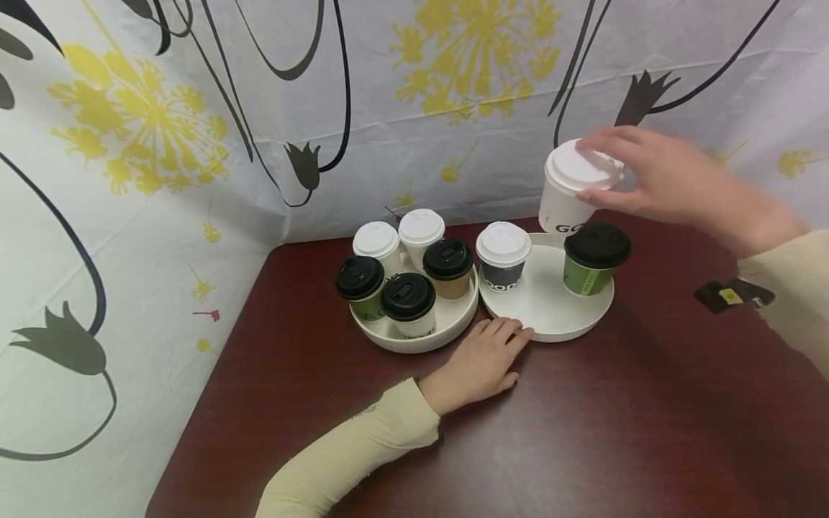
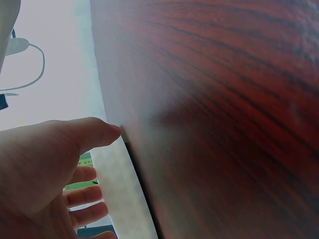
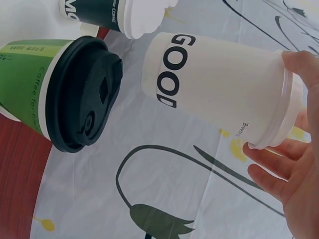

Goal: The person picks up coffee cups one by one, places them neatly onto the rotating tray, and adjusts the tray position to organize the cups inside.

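My right hand grips a white paper coffee cup by its white lid, fingers and thumb on either side. Dark lettering shows on this cup in the right wrist view, and it hangs above the back of the right round white tray. That tray bears a dark-banded cup with a white lid on its left and a green cup with a black lid on its right. My left hand lies low by the tray's front left, its extended fingers touching the tray's outer wall.
A second round white tray stands close on the left with several lidded cups, including a black-lidded white cup and a brown one. Both trays are on a dark red wooden table. Behind hangs a patterned cloth.
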A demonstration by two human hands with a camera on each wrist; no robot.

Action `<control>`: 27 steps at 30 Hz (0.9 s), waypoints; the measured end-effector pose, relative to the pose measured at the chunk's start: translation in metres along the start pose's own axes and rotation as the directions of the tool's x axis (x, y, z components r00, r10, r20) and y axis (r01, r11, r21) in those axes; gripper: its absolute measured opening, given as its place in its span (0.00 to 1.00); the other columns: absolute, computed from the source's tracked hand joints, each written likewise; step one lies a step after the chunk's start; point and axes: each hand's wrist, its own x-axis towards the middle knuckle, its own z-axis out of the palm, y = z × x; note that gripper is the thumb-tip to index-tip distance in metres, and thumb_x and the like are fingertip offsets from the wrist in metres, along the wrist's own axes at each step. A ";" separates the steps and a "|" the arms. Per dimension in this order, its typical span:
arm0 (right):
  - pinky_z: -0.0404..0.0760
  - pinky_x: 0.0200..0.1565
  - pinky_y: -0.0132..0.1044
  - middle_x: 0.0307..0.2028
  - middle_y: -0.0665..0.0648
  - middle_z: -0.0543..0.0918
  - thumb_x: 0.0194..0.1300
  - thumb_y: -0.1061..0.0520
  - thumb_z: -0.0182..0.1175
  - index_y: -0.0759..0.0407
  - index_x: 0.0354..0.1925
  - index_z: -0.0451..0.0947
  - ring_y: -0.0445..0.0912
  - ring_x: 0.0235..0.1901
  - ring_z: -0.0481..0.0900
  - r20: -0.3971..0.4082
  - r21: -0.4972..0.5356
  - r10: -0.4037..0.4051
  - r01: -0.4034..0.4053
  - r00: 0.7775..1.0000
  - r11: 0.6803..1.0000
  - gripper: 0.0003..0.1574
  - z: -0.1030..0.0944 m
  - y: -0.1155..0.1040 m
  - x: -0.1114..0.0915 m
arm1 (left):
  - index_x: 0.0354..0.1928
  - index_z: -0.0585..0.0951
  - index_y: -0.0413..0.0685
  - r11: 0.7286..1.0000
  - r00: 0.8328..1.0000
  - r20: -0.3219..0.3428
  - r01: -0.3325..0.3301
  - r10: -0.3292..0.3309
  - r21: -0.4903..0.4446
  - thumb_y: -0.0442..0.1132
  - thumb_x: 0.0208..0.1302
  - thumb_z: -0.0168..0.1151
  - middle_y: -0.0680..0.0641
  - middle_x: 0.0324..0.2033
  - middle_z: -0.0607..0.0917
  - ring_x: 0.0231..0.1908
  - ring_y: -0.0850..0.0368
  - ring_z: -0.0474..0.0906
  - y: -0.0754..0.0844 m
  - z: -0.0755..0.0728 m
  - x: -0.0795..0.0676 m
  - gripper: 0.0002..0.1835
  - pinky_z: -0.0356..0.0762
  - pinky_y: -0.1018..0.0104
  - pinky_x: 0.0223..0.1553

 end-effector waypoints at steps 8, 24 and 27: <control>0.70 0.54 0.64 0.63 0.66 0.74 0.58 0.45 0.69 0.54 0.68 0.69 0.67 0.57 0.73 -0.036 0.008 -0.052 0.053 0.998 0.999 0.43 0.004 -0.007 -0.011 | 0.72 0.64 0.55 1.000 1.000 -0.004 -0.003 0.003 0.006 0.58 0.63 0.63 0.52 0.64 0.71 0.66 0.57 0.67 0.001 -0.001 0.000 0.38 0.68 0.60 0.67; 0.73 0.49 0.60 0.59 0.64 0.77 0.54 0.47 0.72 0.56 0.65 0.72 0.64 0.53 0.77 -0.075 0.027 -0.130 0.132 0.989 0.991 0.42 0.015 -0.017 -0.025 | 0.72 0.64 0.56 1.000 1.000 -0.014 -0.003 0.003 0.009 0.58 0.63 0.63 0.52 0.64 0.71 0.66 0.57 0.67 0.002 0.000 0.000 0.38 0.69 0.60 0.66; 0.74 0.48 0.60 0.59 0.62 0.78 0.53 0.47 0.73 0.56 0.64 0.73 0.63 0.52 0.78 -0.072 0.024 -0.146 0.148 0.987 0.989 0.42 0.018 -0.019 -0.027 | 0.72 0.64 0.56 1.000 1.000 -0.011 -0.003 0.003 0.011 0.58 0.63 0.63 0.52 0.64 0.71 0.66 0.57 0.67 0.002 -0.001 0.000 0.38 0.69 0.60 0.66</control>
